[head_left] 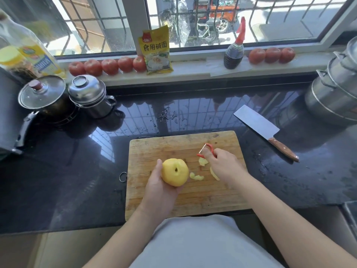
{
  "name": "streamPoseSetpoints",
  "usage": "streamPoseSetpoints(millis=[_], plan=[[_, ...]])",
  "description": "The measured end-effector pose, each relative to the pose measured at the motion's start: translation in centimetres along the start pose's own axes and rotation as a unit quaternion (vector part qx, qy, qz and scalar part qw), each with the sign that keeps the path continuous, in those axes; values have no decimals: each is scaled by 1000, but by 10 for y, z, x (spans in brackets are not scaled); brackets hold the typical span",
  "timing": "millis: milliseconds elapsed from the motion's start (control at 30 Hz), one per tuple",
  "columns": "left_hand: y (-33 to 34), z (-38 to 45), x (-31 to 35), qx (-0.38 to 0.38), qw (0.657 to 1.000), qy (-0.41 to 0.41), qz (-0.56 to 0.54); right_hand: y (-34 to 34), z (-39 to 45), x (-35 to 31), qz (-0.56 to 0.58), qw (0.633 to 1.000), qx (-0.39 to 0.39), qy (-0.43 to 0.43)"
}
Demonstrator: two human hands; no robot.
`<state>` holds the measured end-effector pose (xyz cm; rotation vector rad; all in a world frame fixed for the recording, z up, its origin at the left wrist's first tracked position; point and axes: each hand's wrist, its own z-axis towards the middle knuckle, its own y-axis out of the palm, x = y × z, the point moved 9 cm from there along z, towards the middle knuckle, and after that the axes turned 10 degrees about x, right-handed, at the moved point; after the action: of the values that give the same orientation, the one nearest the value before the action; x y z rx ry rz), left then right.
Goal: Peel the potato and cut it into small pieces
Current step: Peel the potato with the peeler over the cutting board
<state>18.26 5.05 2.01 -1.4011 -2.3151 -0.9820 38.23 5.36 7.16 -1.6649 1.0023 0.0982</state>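
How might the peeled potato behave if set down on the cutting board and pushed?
The potato looks rounded, so it would probably roll across the flat cutting board. Its glossy, peeled surface suggests it may be slippery. It seems solid, filling the left hand.

A glossy black stone counter (77, 171) runs beneath a wide window (193, 22) with white frames and dark metal bars. Bright daylight pours in and mirrors the bar grid on the wet counter top. Beyond the glass stand parked vehicles, one of them orange. A pale windowsill (193, 68) runs along the counter's back edge. Beige floor (38, 248) shows below the counter's front edge.
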Motion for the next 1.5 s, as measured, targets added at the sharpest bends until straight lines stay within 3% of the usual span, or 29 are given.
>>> streamPoseSetpoints(millis=[200,433,767,1000,1067,1167,1267,1367,1433,1500], plan=[[3,2,0,-53,999,-13,-4,7,-30,-29,167,980,-105,-34],[12,-3,3,-77,993,57,73,29,-34,-41,178,983,-42,-21],[13,-5,10,-89,990,75,77,34,-27,-35,145,988,-50,-5],[6,-2,13,-47,987,98,119,31,-26,-31,158,983,-97,-4],[1,-3,14,-27,994,71,80,18,-16,-19,183,981,-60,15],[-1,-7,10,-23,998,-31,43,-9,11,6,65,995,74,-1],[0,-12,4,-38,993,-103,49,-13,29,17,-95,990,92,-49],[8,-18,6,-82,987,-115,79,-2,35,19,-262,952,67,-145],[12,-21,6,-101,983,-129,88,0,25,0,-266,929,65,-248],[13,-24,3,-107,979,-155,81,-3,2,-29,-253,882,71,-390]])
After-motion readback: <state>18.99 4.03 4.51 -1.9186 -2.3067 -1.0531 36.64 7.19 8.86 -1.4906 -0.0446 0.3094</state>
